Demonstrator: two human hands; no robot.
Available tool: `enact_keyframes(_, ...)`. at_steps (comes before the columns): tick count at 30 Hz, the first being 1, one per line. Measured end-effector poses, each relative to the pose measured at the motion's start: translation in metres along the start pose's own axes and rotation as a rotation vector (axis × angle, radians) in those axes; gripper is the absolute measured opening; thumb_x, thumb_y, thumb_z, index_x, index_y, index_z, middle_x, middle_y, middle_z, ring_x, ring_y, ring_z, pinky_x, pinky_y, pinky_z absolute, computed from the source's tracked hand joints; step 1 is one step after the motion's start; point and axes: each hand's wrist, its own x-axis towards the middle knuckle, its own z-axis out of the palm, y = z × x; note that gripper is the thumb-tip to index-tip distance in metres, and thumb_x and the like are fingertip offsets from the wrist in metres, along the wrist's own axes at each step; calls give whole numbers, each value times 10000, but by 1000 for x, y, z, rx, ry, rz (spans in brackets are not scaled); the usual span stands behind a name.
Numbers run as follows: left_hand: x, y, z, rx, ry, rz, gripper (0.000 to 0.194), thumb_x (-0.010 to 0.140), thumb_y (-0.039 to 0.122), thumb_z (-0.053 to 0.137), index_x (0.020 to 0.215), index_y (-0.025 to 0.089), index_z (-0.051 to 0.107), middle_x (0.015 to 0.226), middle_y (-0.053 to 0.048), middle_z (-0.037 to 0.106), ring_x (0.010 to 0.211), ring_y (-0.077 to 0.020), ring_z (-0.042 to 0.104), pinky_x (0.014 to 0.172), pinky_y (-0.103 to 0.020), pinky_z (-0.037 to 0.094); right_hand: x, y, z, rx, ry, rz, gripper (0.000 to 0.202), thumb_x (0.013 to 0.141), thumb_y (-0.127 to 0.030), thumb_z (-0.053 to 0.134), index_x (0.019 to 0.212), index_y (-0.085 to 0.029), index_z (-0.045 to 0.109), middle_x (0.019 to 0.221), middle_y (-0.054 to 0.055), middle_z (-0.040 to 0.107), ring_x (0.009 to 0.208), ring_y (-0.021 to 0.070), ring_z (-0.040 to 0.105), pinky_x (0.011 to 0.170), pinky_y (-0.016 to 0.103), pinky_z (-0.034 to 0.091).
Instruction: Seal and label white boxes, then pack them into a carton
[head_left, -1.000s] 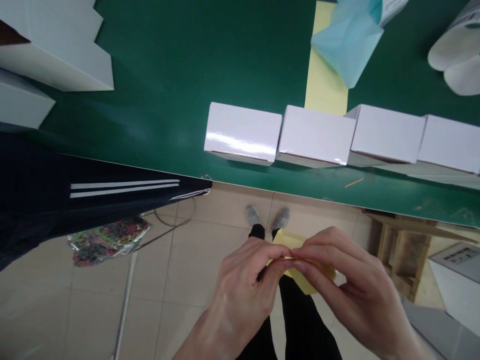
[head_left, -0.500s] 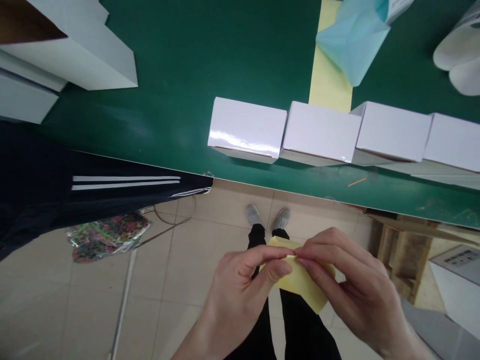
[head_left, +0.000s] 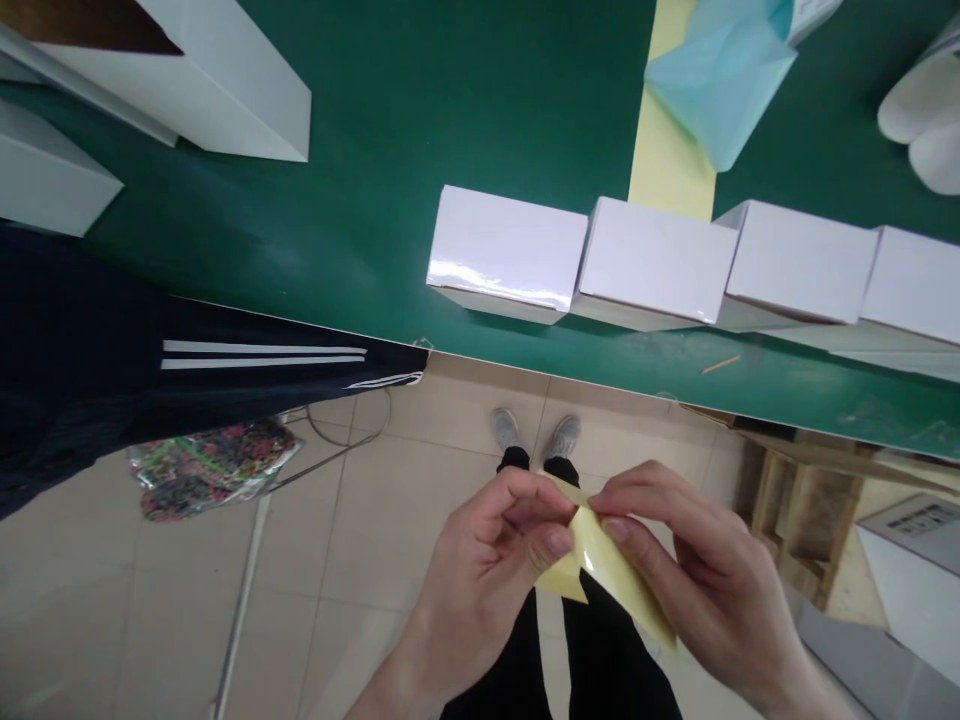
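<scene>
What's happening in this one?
A person standing at a green table holds a yellow sheet between both hands, below the table edge. The left hand pinches one corner and the right hand grips the rest, with a layer seemingly peeling apart. A row of closed white boxes sits on the table.

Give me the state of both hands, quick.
Left hand: closed, pinching one layer of the yellow sheet.
Right hand: closed, pinching the same sheet.
</scene>
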Motion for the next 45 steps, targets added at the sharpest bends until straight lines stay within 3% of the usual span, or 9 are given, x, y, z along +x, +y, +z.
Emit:
enact_keyframes(8, -4, -3, -1, 46, 0, -61, 111, 962, 301, 660, 925, 197, 669, 816, 13, 586, 752, -90, 496, 678, -186, 411, -3, -2, 12, -33, 81, -52, 248, 930, -104, 649, 1143, -218, 704, 1054, 57, 670, 969, 152, 661, 777, 266, 558)
enact_keyframes(14, -6, -14, 3, -61, 98, 29, 143, 988, 333, 618, 924, 205, 624, 883, 2, 583, 802, -102, 517, 735, -214, 434, -7, -2, 15, -60, 70, -98, 331, 887, -192, 747, 1214, -198, 694, 1148, 80, 697, 1052, 182, 680, 864, 283, 583)
enact_keyframes(20, -7, -9, 13, 183, 256, 121, 150, 972, 328, 643, 869, 220, 654, 780, 42, 599, 734, -76, 542, 680, -156, 431, -10, -1, 28, -16, 98, -122, 362, 868, -162, 760, 1226, -191, 711, 1166, 92, 717, 1040, 185, 703, 855, 294, 615)
enact_keyframes(26, -11, -11, 16, 290, 303, 144, 132, 991, 326, 611, 909, 229, 648, 825, 41, 621, 793, -90, 570, 731, -164, 459, -9, -4, 33, -38, 104, -131, 376, 873, -111, 726, 1238, -201, 707, 1167, 96, 719, 1043, 192, 703, 844, 315, 626)
enact_keyframes(32, -8, -8, 14, 189, 226, 57, 146, 986, 347, 618, 924, 218, 648, 844, 33, 616, 800, -96, 570, 745, -179, 463, -9, 0, 33, -54, 108, -73, 374, 881, -140, 737, 1244, -221, 703, 1195, 87, 711, 1071, 189, 697, 891, 308, 607)
enact_keyframes(38, -3, -11, 10, -156, 87, -114, 194, 995, 361, 606, 943, 183, 661, 817, 9, 601, 755, -92, 524, 716, -200, 432, -7, 5, 27, 118, 87, 67, 450, 870, -236, 791, 1289, -289, 636, 1053, 24, 692, 972, 167, 686, 855, 307, 587)
enact_keyframes(42, 0, -9, 6, -409, -90, -335, 246, 986, 356, 619, 912, 131, 684, 739, -2, 577, 660, -68, 508, 659, -196, 418, 1, 5, 15, 31, -4, 7, 395, 809, -262, 855, 1165, -300, 688, 1161, 38, 634, 1106, 196, 628, 920, 333, 553)
enact_keyframes(45, 2, -5, 6, -555, -128, -435, 281, 957, 334, 659, 779, 118, 655, 672, 10, 536, 585, -54, 505, 590, -186, 413, 6, 6, 9, -1, -51, -89, 441, 745, -202, 898, 1123, -265, 679, 1253, 59, 614, 1209, 233, 578, 1001, 376, 520)
